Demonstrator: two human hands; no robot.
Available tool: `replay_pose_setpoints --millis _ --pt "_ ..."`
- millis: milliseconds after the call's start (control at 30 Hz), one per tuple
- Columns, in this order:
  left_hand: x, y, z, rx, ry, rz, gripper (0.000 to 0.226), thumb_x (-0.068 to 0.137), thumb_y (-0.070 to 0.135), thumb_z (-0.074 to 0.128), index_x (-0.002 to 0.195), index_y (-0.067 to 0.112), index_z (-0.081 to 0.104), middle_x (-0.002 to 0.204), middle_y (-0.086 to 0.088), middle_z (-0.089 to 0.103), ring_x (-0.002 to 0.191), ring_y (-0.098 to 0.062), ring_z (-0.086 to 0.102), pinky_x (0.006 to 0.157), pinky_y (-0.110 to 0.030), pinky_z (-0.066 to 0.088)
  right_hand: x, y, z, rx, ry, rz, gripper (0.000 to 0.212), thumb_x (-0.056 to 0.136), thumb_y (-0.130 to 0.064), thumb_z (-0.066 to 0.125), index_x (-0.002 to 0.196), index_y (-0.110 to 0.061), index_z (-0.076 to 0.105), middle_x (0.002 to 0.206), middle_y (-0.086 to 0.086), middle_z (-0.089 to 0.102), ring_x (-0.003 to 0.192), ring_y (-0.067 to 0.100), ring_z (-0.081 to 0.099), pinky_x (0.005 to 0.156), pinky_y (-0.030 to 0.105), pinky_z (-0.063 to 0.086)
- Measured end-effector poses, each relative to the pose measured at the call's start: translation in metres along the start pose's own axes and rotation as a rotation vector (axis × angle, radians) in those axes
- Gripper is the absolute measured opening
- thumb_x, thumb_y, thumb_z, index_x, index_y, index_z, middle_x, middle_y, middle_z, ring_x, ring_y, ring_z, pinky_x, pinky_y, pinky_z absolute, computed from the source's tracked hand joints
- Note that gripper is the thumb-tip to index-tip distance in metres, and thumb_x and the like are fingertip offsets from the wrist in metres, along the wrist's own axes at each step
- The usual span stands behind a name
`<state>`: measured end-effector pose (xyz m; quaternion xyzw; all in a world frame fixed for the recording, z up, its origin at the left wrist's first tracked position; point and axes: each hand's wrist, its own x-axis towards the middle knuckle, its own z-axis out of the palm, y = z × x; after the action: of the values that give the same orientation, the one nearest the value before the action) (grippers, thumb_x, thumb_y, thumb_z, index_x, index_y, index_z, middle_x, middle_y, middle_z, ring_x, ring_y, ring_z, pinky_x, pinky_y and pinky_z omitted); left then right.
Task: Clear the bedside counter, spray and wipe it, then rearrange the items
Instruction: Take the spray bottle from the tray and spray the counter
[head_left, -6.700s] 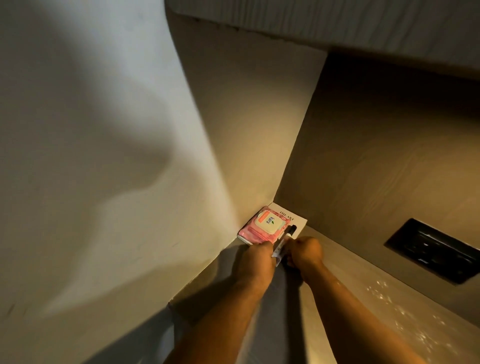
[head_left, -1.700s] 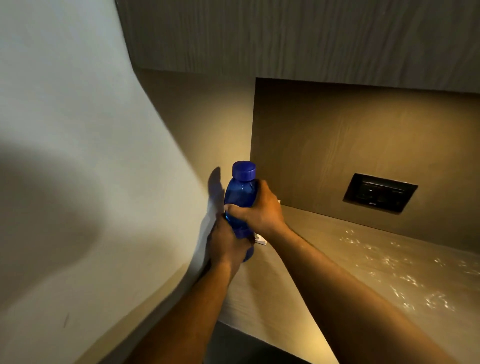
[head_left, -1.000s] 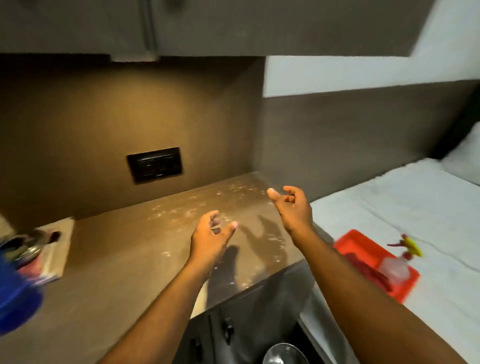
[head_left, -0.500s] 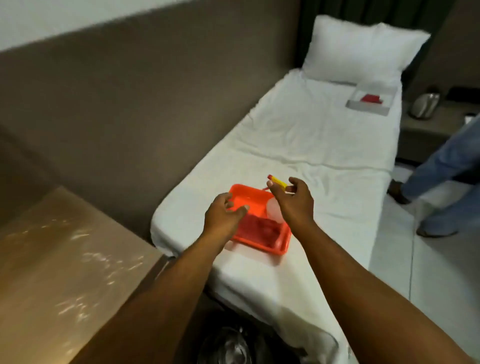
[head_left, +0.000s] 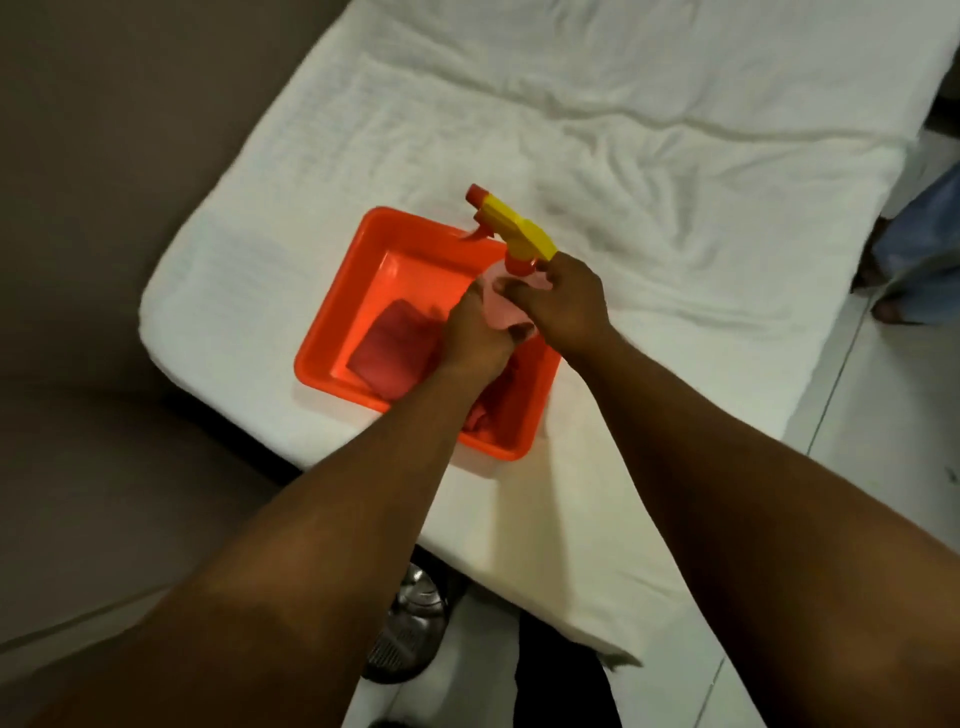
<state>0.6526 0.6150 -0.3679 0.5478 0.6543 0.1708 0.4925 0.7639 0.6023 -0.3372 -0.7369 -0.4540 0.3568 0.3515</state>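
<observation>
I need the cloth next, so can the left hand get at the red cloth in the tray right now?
Probably yes: the left hand is already inside the orange tray, right beside the red cloth, with nothing covering it.

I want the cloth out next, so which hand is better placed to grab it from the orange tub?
Left. The left hand is inside the orange tub beside the red cloth; the right hand grips the spray bottle.

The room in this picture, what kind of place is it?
Probably a bedroom, perhaps a hotel room: a bed with white sheets and a tiled floor. An orange tray holds cleaning things.
</observation>
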Motion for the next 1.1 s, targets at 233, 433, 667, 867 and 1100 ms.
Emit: replay_pose_setpoints --millis 233,433,667,867,1100 --pt "0.014 0.000 -0.005 0.153 0.052 0.145 0.022 0.091 0.025 0.056 0.111 0.018 0.061 0.096 -0.004 0.073 0.097 -0.027 0.063 0.073 -0.029 0.055 0.016 -0.010 0.017 -0.092 0.041 -0.162 0.037 0.082 -0.042 0.069 0.096 -0.008 0.065 0.084 0.006 0.068 0.075 0.021 0.060 0.063 0.028 0.038" --pt "-0.047 0.017 -0.058 0.096 0.206 0.217 0.099 0.054 0.026 0.091 0.137 0.011 0.039 0.130 0.000 0.054 0.110 -0.002 0.040 0.092 -0.003 0.030 -0.025 -0.092 -0.003 -0.020 0.003 -0.313 0.040 0.077 -0.051 0.072 0.061 -0.038 0.038 0.053 -0.018 0.037 0.050 0.000 0.039 0.050 0.012 0.026" --pt "-0.172 0.045 -0.147 -0.151 0.278 0.183 0.064 0.053 0.055 0.083 0.106 0.040 0.051 0.095 0.024 0.058 0.090 0.000 0.057 0.075 -0.015 0.045 -0.106 -0.223 -0.003 -0.016 -0.254 -0.395 0.049 0.078 -0.057 0.069 0.104 -0.016 0.067 0.091 -0.008 0.065 0.083 0.011 0.058 0.073 0.028 0.042" --pt "-0.285 0.051 -0.215 -0.406 0.358 0.180 0.047 0.049 0.061 0.081 0.084 0.047 0.054 0.081 0.034 0.064 0.077 0.011 0.061 0.053 -0.004 0.043 -0.204 -0.327 0.003 0.045 -0.454 -0.399 0.023 0.085 -0.033 0.063 0.086 -0.012 0.072 0.078 0.003 0.065 0.070 0.014 0.056 0.067 0.032 0.043" --pt "-0.387 0.026 -0.252 -0.616 0.429 0.206 0.070 0.057 0.055 0.082 0.118 0.043 0.049 0.111 0.018 0.061 0.105 -0.009 0.059 0.081 -0.024 0.051 -0.306 -0.386 0.036 -0.180 -0.791 -0.421 0.035 0.082 -0.022 0.067 0.112 -0.004 0.067 0.108 0.025 0.066 0.091 0.032 0.065 0.089 0.050 0.053"
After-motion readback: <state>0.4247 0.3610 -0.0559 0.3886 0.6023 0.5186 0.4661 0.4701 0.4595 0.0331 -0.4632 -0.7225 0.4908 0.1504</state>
